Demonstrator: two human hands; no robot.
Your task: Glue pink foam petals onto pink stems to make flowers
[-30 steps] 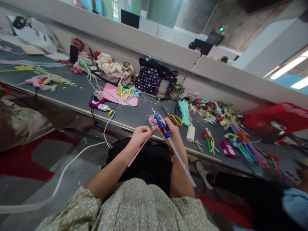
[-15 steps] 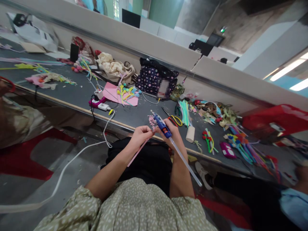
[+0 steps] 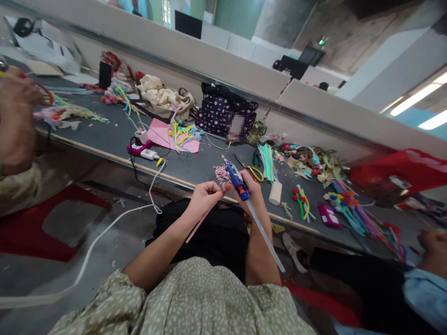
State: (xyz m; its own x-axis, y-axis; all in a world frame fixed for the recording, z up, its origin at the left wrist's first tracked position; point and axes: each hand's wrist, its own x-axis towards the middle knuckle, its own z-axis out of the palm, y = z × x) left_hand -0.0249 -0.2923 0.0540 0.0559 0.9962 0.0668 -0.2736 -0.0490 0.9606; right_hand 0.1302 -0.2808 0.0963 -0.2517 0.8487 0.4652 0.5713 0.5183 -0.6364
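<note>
Above the black-clad lap (image 3: 213, 242), the left hand (image 3: 206, 195) is pinching a pink stem (image 3: 199, 224), its lower end trailing bare; the right hand (image 3: 254, 191) is gripping a blue glue gun (image 3: 237, 180), with pink curls (image 3: 220, 174) clustering alongside (joined or loose, one cannot tell): one piece, seemingly part-made, what is lacking not showing. Beyond, a grey table (image 3: 195, 168) is bearing scissors (image 3: 257, 174) and a dotted bag (image 3: 216, 111); farther off, a pale partition (image 3: 226, 74) is fronting a room with a black monitor (image 3: 188, 24).
</note>
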